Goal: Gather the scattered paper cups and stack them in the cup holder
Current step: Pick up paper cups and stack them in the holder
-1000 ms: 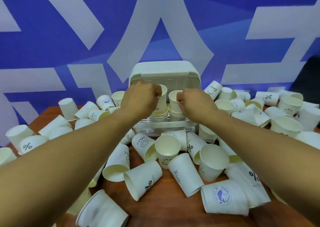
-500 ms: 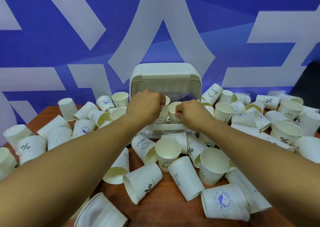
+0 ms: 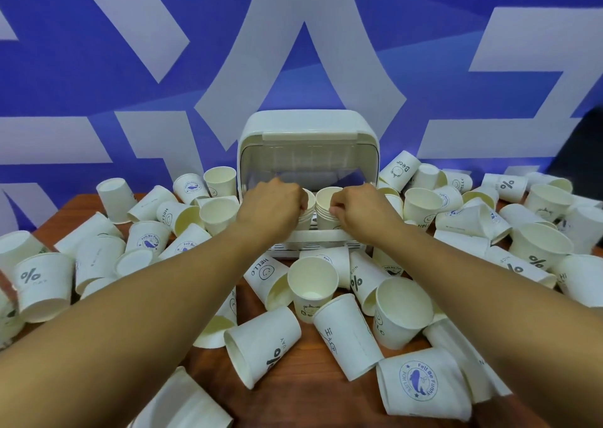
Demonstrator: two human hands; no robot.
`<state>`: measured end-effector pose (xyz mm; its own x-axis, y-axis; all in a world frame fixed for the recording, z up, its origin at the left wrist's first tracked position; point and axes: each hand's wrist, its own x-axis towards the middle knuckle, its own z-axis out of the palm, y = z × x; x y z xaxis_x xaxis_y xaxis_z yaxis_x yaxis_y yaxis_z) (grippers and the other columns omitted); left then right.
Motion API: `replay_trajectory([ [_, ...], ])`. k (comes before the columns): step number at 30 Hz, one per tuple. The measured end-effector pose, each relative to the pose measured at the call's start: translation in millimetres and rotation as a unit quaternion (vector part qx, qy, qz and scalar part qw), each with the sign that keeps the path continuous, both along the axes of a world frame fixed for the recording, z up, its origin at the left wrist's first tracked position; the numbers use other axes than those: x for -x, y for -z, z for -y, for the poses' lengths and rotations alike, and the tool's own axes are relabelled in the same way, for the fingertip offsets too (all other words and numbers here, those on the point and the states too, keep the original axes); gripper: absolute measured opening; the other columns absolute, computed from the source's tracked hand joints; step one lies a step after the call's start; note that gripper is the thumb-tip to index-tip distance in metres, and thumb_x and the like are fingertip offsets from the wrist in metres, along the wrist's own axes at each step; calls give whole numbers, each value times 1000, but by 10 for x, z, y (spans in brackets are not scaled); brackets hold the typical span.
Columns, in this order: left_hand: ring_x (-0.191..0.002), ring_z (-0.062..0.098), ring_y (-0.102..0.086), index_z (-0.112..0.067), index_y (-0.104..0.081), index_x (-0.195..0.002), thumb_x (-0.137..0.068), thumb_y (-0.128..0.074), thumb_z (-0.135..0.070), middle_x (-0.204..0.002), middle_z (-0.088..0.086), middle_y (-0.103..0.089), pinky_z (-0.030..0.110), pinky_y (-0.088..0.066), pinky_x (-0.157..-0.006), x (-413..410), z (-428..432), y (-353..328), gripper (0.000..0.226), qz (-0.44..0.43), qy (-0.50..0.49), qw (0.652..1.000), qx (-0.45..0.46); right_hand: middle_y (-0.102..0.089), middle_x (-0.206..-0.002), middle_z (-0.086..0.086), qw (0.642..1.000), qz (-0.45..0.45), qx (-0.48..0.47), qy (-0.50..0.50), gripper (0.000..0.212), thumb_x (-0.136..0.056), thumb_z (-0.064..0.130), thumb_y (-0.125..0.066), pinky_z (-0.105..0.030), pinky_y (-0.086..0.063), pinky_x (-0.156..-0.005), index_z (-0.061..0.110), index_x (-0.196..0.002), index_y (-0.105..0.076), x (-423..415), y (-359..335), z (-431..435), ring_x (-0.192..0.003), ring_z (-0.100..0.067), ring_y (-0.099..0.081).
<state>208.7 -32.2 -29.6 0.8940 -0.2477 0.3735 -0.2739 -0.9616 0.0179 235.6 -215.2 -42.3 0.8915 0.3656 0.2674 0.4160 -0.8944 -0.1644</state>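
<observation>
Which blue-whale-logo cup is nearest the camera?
The white paper cup with the blue whale logo lying on its side at front right. The other whale cups sit farther back, nearer the white plastic cup holder.

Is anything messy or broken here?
Messy, yes. Most paper cups lie tipped on their sides all over the wooden table, instead of standing stacked. Only the left stack and right stack stand in the cup holder, gripped by the left hand and right hand. Nothing looks spilled.
</observation>
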Motion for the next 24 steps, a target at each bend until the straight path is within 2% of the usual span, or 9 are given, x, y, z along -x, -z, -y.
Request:
replay_trajectory([
  [2, -72, 29, -58, -29, -75, -90, -89, -59, -14, -78, 4, -55, 32, -44, -61, -34, -5, 14, 22, -5, -1, 1000, 7, -58, -72, 0, 1000, 1, -5, 0, 22, -96, 27, -53, -27, -30, -58, 18, -81, -66, -8, 9, 2, -68, -20, -49],
  [4, -75, 27, -59, -28, -74, -92, -90, -58, -14, -85, 4, -66, 30, -38, -59, -64, -19, 19, 21, -18, 2, 1000, 8, -59, -74, -1, 1000, -1, -6, 4, 22, -97, 28, -52, -25, -27, -53, 17, -86, -69, -6, 11, -8, -68, -19, -50],
  [6, -79, 27, -61, -27, -74, -93, -91, -57, -14, -90, 4, -69, 31, -41, -61, -69, -29, 23, 21, -29, 1, 1000, 11, -58, -75, 0, 1000, -5, -6, 9, 21, -97, 28, -53, -24, -27, -54, 17, -90, -69, 7, 6, -18, -71, -20, -52],
  [8, -94, 30, -63, -27, -74, -100, -91, -61, -13, -99, 5, -69, 37, -51, -75, -37, -31, 29, 21, -37, -3, 999, 8, -58, -82, 0, 1000, -1, -5, 15, 19, -97, 29, -54, -26, -33, -63, 16, -96, -68, 45, -5, -26, -81, -24, -59],
  [10, -106, 28, -61, -28, -70, -111, -90, -65, -19, -114, 4, -68, 41, -50, -87, 22, -42, 29, 24, -29, -5, 1000, 9, -60, -101, -2, 999, 23, -9, 22, 22, -95, 32, -57, -30, -40, -71, 17, -110, -63, 121, -29, -43, -96, -27, -59],
  [11, -107, 26, -61, -29, -68, -115, -90, -66, -23, -119, 2, -66, 39, -49, -86, 58, -57, 24, 26, -20, -4, 1000, 15, -60, -110, -2, 999, 36, -17, 23, 27, -94, 34, -58, -33, -42, -75, 18, -116, -61, 175, -52, -59, -100, -27, -58],
  [13, -105, 22, -61, -30, -66, -118, -89, -67, -31, -125, -2, -63, 36, -50, -81, 144, -98, 3, 29, 1, 3, 1000, 22, -61, -114, -2, 997, 64, -41, 17, 31, -92, 36, -61, -34, -44, -79, 20, -118, -60, 305, -119, -113, -100, -24, -59],
  [18, -96, 19, -65, -32, -67, -114, -85, -71, -39, -115, -5, -69, 38, -57, -79, 475, -277, -83, 29, -8, -1, 999, 37, -65, -108, -1, 995, 79, -56, -21, 26, -91, 35, -61, -36, -51, -81, 20, -112, -64, 707, -265, -254, -93, -20, -61],
  [24, -91, 16, -65, -34, -68, -109, -85, -68, -49, -102, -8, -72, 40, -58, -79, 968, -598, -124, 28, -52, -66, 995, 46, -68, -99, 2, 996, 63, -40, -52, 26, -88, 38, -62, -40, -53, -80, 21, -107, -67, 1218, -309, -432, -91, -18, -62],
])
